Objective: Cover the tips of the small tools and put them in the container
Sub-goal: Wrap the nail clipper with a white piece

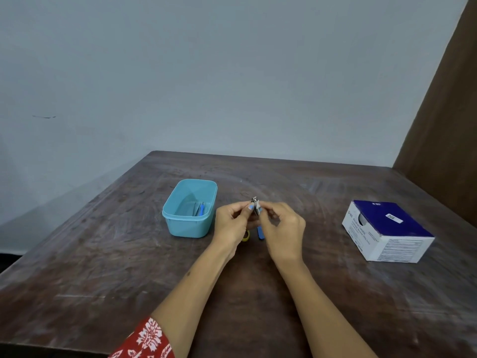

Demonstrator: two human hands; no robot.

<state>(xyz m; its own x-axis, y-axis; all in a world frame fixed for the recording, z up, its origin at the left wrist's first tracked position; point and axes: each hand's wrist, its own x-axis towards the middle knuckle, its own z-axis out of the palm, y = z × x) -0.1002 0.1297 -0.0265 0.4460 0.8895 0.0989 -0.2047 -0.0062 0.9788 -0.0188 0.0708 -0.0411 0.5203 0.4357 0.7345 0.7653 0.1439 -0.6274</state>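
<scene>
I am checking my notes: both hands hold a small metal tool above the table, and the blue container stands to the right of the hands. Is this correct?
Not quite. The head view shows the blue container to the left of the hands, not the right. The rest holds: the left hand and right hand hold a small metal tool above the table.

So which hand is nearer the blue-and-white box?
The right hand. It is out at the table's middle, the box well off to its right. The left hand is farther still, on the far side of the right hand, beside the teal container.
</scene>
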